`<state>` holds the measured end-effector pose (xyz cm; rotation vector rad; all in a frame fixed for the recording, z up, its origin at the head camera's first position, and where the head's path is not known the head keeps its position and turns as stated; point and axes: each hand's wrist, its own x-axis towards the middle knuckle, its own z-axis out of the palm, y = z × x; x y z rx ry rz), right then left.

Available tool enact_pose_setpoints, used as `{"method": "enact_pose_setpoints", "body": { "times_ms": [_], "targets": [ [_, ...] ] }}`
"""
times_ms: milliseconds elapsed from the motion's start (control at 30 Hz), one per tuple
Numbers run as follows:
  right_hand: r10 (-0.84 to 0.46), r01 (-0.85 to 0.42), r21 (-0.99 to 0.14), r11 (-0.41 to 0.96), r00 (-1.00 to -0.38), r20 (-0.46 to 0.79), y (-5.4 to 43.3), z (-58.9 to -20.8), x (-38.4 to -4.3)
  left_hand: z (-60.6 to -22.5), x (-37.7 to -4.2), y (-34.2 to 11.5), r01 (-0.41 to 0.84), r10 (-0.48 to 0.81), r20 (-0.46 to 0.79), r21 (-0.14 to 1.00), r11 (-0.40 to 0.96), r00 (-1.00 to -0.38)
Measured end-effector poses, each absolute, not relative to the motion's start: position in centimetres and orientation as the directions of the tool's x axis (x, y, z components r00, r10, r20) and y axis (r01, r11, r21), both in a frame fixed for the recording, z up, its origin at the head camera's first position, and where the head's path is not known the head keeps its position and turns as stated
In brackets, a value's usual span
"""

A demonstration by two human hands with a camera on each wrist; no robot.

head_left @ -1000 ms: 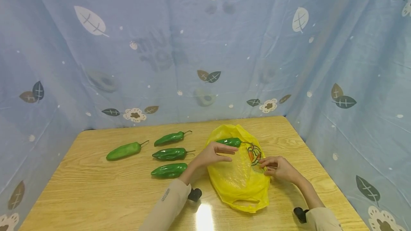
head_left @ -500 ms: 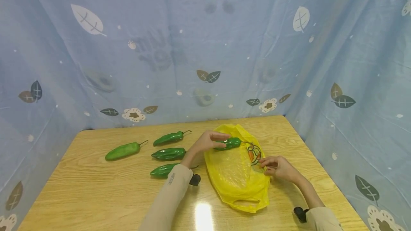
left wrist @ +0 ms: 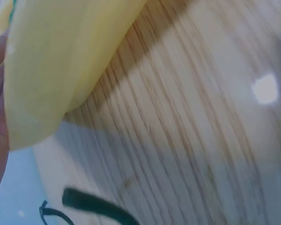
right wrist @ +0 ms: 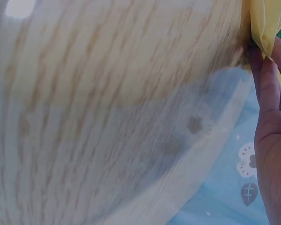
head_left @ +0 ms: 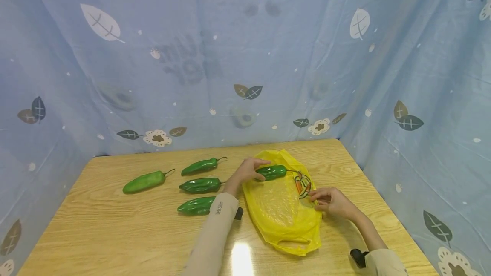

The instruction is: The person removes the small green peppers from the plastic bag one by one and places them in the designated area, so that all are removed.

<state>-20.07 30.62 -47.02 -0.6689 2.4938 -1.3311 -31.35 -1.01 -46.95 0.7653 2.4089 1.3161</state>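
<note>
In the head view, my left hand (head_left: 247,173) curls its fingers and thumb round the left end of a green pepper (head_left: 275,172), which lies on a yellow plastic bag (head_left: 278,212). Part of the pepper is hidden behind that hand. At the bag's right side my right hand (head_left: 333,202) pinches the bag's edge between bent fingers and thumb. The right wrist view shows the plastic (right wrist: 267,28) at its fingertips. In the left wrist view the raised bag edge (left wrist: 51,70) covers the left fingertips.
Left of the bag lie a lighter green pepper (head_left: 145,182) and three darker ones: one behind (head_left: 200,166), one in the middle (head_left: 200,185), one in front (head_left: 195,206). The wooden table (head_left: 103,233) meets blue patterned curtains (head_left: 199,76) at the back and sides.
My left hand has moved from over the middle of the bag back and left to the end of the pepper. My right hand and the pepper have stayed in place.
</note>
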Motion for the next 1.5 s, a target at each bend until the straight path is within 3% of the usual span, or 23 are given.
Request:
{"method": "enact_pose_setpoints", "body": {
  "times_ms": [200, 533, 800, 1167, 1500],
  "targets": [
    [-0.503, -0.286, -0.831, 0.477, -0.864, 0.009, 30.3, -46.9, -20.3, -46.7, -31.1, -1.1, 0.268, 0.549, -0.033, 0.847, 0.459, -0.835],
    [-0.514, -0.304, -0.828, 0.471, -0.858, 0.023, 29.9, -46.7, -20.5, -47.0, -30.8, -1.9, 0.334, 0.572, -0.067, 0.754, 0.565, -0.817],
    [-0.517, -0.330, -0.806, 0.491, -0.855, 0.035, 30.1, -46.9, -20.5, -45.3, -30.7, -2.2, 0.344, 0.590, -0.055, 0.767, 0.541, -0.806],
    [-0.513, -0.302, -0.822, 0.483, -0.858, 0.014, 30.6, -47.1, -20.2, -42.2, -28.6, -3.0, 0.455, 0.625, 0.087, 0.763, 0.459, -0.776],
    [-0.494, -0.293, -0.804, 0.518, -0.869, -0.001, 30.7, -47.1, -20.2, -41.1, -24.0, -3.7, 0.501, 0.548, 0.232, 0.761, 0.412, -0.804]
  ]
}}
